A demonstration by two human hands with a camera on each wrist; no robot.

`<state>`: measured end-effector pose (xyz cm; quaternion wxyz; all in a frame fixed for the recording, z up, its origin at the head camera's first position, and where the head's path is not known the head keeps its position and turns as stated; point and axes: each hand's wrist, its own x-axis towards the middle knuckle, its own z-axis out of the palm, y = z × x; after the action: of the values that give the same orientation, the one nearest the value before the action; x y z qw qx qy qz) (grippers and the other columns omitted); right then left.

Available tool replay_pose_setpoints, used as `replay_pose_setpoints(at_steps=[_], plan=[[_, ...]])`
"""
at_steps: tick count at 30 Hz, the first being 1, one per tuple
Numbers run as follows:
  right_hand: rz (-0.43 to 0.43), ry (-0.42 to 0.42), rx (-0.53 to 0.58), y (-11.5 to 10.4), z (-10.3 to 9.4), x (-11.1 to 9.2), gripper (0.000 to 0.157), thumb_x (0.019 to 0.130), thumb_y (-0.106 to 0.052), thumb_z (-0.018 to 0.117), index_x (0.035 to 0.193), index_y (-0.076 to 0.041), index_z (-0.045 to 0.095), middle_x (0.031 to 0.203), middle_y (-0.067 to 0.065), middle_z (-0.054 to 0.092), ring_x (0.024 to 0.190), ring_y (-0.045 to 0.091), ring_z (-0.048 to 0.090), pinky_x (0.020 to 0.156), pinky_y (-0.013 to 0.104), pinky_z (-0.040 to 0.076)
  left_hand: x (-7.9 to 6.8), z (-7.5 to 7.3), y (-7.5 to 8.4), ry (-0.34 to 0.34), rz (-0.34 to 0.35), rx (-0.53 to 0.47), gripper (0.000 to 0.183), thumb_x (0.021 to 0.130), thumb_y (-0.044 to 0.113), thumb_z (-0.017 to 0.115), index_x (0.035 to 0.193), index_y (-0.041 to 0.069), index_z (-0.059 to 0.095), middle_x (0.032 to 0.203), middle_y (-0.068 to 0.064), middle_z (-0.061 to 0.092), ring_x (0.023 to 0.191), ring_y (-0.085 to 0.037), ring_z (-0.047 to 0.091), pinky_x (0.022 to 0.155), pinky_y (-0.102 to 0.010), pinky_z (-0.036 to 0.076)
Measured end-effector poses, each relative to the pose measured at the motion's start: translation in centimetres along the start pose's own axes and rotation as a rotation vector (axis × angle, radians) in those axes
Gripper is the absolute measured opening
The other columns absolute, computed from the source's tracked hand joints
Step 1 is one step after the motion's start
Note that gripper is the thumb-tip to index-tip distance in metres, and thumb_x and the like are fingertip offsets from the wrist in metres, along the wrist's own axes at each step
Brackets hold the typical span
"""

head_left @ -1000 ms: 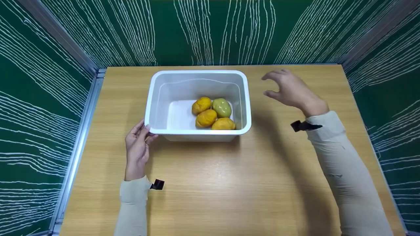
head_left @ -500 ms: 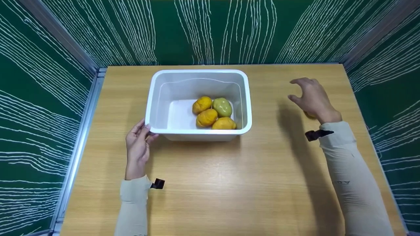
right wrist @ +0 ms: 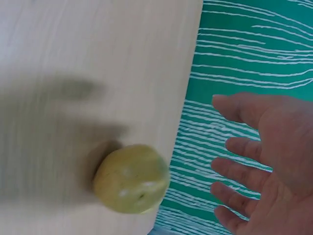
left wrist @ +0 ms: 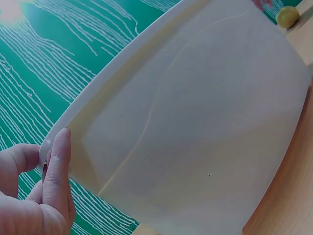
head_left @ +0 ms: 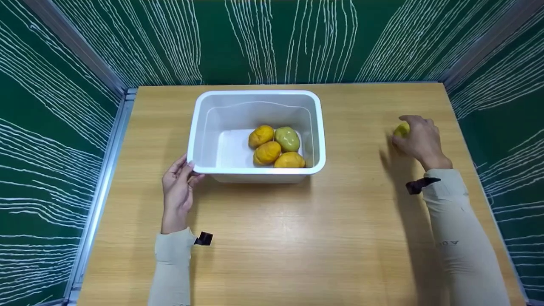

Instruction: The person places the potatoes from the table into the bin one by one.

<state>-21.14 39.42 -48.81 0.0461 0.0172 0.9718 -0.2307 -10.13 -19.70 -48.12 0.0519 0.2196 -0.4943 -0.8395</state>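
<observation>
With thumb and fingers, my left hand [head_left: 176, 193] pinches the near left corner of a white plastic bin [head_left: 257, 171]. The left wrist view shows those fingers [left wrist: 57, 171] on the rim, the bin's side wall filling most of it. Inside the bin lie several yellow-orange fruits [head_left: 267, 153] and a green one [head_left: 287, 139], towards its right side. On the right of the table, my right hand [head_left: 420, 139] hovers over a round yellow-green fruit [head_left: 401, 129], partly covering it from above. In the right wrist view this fruit [right wrist: 131, 178] sits apart from the loosely spread fingers [right wrist: 239, 174].
The wooden table [head_left: 272, 238] carries the bin at its back middle. Green panels with white wavy lines [head_left: 280, 42] stand behind and at both sides. A metal frame rail [head_left: 100, 174] runs along the left edge.
My right hand has moved rightward and nearer, away from the bin to the yellow-green fruit, which it partly hid before. My left hand and the bin have stayed in place.
</observation>
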Motion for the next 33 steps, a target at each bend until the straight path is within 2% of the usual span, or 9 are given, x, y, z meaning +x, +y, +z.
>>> replay_pose_setpoints(at_steps=[7, 15, 23, 33], plan=[[0.049, -0.021, -0.002, 1.4, 0.3, -0.5, 0.063, 0.096, -0.016, 0.077, 0.147, 0.011, 0.049, 0.148, 0.040, 0.046, 0.129, 0.059, 0.037, 0.113, 0.073, 0.030, 0.0, 0.1, 0.1, 0.012, -0.012, -0.001, 0.044, 0.107, -0.007, 0.051, 0.150, -0.013, 0.043, 0.119, -0.014, 0.061, 0.077, -0.014, 0.068, 0.065, -0.017, 0.068], [0.060, -0.013, -0.040, 2.6, 0.9, -1.0, 0.069, 0.095, -0.015, 0.078, 0.149, 0.012, 0.045, 0.148, 0.041, 0.043, 0.127, 0.059, 0.037, 0.109, 0.074, 0.033, 0.0, 0.1, 0.0, 0.018, -0.015, -0.017, 0.045, 0.107, -0.007, 0.052, 0.151, -0.013, 0.043, 0.118, -0.014, 0.062, 0.077, -0.015, 0.069, 0.065, -0.017, 0.068], [0.109, -0.022, -0.046, 3.1, 1.6, -1.2, 0.082, 0.093, -0.011, 0.079, 0.159, 0.005, 0.034, 0.151, 0.041, 0.039, 0.127, 0.059, 0.034, 0.112, 0.074, 0.034, 0.0, 0.1, 0.0, 0.029, -0.018, -0.013, 0.045, 0.107, -0.006, 0.052, 0.151, -0.012, 0.044, 0.116, -0.013, 0.063, 0.076, -0.014, 0.069, 0.064, -0.017, 0.068], [0.141, -0.021, -0.035, 3.9, 2.1, -1.1, 0.087, 0.096, -0.016, 0.077, 0.164, 0.002, 0.026, 0.155, 0.040, 0.034, 0.131, 0.059, 0.030, 0.113, 0.074, 0.032, -0.1, 0.2, 0.1, 0.030, -0.023, -0.030, 0.042, 0.107, -0.007, 0.052, 0.148, -0.012, 0.045, 0.112, -0.012, 0.064, 0.076, -0.015, 0.068, 0.063, -0.017, 0.068]])
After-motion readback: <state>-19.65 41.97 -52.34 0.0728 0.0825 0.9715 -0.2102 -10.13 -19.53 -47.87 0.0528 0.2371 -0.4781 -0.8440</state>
